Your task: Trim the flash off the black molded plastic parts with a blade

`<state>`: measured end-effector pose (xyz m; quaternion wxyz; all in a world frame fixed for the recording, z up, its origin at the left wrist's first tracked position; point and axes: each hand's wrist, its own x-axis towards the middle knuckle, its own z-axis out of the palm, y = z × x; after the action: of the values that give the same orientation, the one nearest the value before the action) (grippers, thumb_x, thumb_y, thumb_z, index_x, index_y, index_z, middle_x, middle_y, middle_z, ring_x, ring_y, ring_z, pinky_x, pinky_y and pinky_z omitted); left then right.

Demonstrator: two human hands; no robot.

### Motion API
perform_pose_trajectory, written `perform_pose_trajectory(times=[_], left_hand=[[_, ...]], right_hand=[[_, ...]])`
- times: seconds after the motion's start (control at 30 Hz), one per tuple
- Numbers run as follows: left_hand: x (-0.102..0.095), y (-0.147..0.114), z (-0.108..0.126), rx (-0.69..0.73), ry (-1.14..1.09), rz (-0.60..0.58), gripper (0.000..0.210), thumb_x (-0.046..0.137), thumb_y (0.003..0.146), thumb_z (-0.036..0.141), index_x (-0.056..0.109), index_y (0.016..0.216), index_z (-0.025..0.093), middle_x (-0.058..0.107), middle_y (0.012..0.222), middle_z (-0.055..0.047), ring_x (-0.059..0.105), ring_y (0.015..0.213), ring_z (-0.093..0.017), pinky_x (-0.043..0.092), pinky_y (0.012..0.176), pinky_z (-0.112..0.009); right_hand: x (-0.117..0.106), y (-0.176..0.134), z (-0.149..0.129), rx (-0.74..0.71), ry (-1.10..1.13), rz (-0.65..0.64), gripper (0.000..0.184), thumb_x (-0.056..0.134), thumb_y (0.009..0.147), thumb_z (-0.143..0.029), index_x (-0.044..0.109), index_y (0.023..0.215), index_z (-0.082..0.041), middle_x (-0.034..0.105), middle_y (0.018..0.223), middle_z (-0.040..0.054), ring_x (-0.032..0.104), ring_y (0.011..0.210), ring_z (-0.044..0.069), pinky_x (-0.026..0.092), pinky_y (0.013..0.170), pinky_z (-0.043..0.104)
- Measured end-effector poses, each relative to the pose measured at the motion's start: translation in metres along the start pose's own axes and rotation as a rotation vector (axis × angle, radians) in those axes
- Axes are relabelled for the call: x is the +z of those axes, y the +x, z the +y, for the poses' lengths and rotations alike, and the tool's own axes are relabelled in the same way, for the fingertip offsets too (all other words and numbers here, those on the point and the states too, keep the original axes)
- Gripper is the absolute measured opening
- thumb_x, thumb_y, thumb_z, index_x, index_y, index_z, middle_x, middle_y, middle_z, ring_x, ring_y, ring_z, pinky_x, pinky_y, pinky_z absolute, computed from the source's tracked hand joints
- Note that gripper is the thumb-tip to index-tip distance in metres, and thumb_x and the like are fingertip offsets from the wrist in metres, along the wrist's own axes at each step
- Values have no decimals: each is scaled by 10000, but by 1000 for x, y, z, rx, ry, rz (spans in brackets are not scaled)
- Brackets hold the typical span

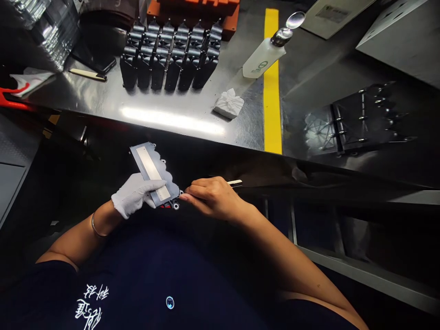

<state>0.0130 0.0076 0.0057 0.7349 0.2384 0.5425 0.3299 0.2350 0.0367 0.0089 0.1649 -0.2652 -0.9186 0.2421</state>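
My left hand, in a white glove, grips a grey part with a scalloped edge and a pale rectangular strip down its face. The thumb lies across the front of the part, near its lower end. My bare right hand is closed in a pinch at the part's lower right corner, beside small ring-shaped lugs. Behind its knuckles sticks out the pale end of a slim tool. The tool's front end is hidden by the fingers. Both hands are in front of the bench edge, above my lap.
On the metal bench stand several black ribbed parts in a row, before an orange tray. A folded white cloth, a white bottle and yellow tape are to the right. A pale-handled tool lies left.
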Motion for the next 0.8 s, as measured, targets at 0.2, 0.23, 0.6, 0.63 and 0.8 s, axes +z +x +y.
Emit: perform_pose_trajectory(times=[0.2,0.23,0.6,0.63,0.8], left_hand=[[2,0,3,-53,-80,-38,279,762,696,241,713,942,119,737,863,-94,711,779,-240,577,611,-287],[0,1,6,-68,-119,-36,246,752,706,227,717,920,111,736,843,-92,711,748,-222,578,606,-276],[-8,8,18,-303,-363,-128,145,610,836,183,708,830,77,724,776,-97,691,653,-151,590,634,-240],[-6,7,17,-318,-340,-170,191,618,845,255,707,823,87,720,768,-96,676,614,-148,582,598,-245],[-6,-7,17,217,159,-58,368,723,722,495,733,881,162,718,845,-71,649,652,-156,523,574,-241]], right_hand=[[2,-4,2,-51,144,-95,377,447,974,-322,603,668,-164,541,565,0,465,499,87,307,522,241],[4,-6,2,-52,139,-131,391,449,973,-334,603,657,-164,538,556,-1,463,495,87,306,519,242],[7,3,0,-130,79,279,375,686,825,-401,636,1150,-221,690,1152,109,698,933,184,567,695,247],[6,7,-1,-156,86,266,378,689,826,-385,631,1163,-224,691,1164,103,700,956,189,576,716,250],[12,19,-6,112,150,516,473,722,747,-512,662,1104,-206,747,950,101,717,818,224,591,734,319]])
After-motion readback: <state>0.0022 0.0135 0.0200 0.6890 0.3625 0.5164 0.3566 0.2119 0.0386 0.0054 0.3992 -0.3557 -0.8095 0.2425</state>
